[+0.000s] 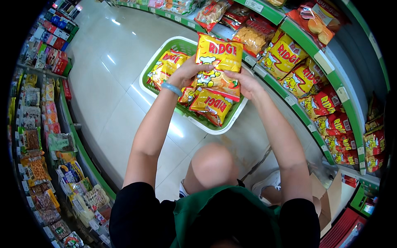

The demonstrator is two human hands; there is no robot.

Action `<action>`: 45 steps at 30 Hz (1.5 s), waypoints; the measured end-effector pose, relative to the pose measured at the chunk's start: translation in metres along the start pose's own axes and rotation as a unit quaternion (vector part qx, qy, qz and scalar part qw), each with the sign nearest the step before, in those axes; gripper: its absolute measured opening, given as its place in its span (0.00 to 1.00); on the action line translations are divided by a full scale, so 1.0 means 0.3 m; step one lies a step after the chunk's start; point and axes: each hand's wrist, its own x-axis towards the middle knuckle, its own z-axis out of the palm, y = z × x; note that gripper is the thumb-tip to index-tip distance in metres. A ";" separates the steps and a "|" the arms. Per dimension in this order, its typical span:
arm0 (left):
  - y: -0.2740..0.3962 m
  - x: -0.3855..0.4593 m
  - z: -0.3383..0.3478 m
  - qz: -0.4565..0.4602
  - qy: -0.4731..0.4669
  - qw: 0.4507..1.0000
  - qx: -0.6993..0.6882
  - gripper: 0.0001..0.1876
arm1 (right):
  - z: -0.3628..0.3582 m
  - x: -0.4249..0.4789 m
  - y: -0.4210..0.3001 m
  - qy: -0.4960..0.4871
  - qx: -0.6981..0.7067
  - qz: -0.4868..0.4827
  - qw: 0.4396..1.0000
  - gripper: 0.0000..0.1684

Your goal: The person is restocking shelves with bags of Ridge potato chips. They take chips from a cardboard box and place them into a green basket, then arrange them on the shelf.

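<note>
Both hands hold one yellow and red bag of Ridge potato chips (220, 60) above a basket, its printed front turned up towards me. My left hand (190, 69) grips the bag's left side, thumb across the front. On the right edge, my right hand (246, 82) has its thumb over the lower front. Beneath stands a green and white plastic basket (221, 131) on the floor. Inside it, a chip bag (169, 62) lies at the left and another bag (214, 104) at the front. The held bag hides part of the basket.
To my right, a green-edged shelf (290, 100) bears several Ridge bags (333, 124). A shelf of packaged snacks (31, 139) runs along the left. An open cardboard box (330, 198) sits at lower right. My bent knee (214, 161) is close before the basket on the tiled floor (108, 90).
</note>
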 end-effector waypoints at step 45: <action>-0.076 -0.056 0.162 -0.018 0.047 0.998 -0.026 0.25 | -0.085 -0.103 0.015 0.033 -0.007 -0.109 0.993 0.29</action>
